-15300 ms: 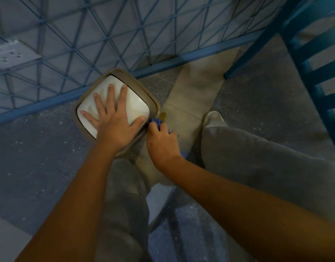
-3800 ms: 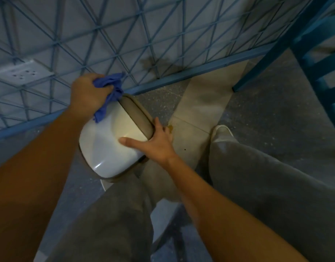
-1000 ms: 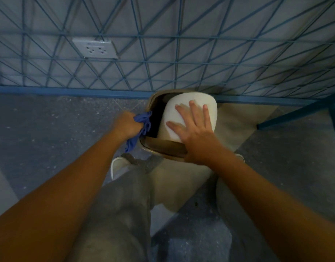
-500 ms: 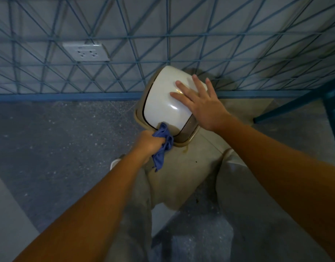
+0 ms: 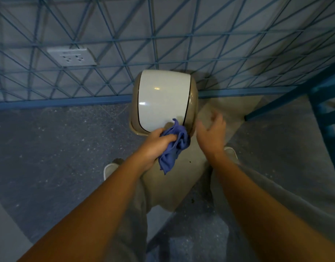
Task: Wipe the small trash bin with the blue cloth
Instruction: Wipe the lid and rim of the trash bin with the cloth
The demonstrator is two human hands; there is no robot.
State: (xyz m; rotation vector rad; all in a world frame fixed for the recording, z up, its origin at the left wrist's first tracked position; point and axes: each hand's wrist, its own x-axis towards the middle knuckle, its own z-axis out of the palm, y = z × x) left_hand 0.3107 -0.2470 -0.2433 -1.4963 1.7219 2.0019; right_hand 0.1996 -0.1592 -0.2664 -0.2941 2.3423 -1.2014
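The small trash bin (image 5: 163, 99) has a tan body and a white swing lid. It stands on the floor against the blue-lined wall. My left hand (image 5: 153, 146) grips the bunched blue cloth (image 5: 174, 146) at the bin's near rim, with the cloth touching the lid's lower right corner. My right hand (image 5: 212, 135) hovers just right of the bin, blurred, fingers apart, holding nothing and off the bin.
A white wall socket (image 5: 72, 56) sits on the wall at upper left. A blue chair (image 5: 325, 103) stands at the right edge. My legs in grey trousers and white shoes (image 5: 110, 169) are below the bin on the speckled floor.
My right hand has come off the white lid and moved down to the right of the bin. My left hand with the cloth slid right along the near rim.
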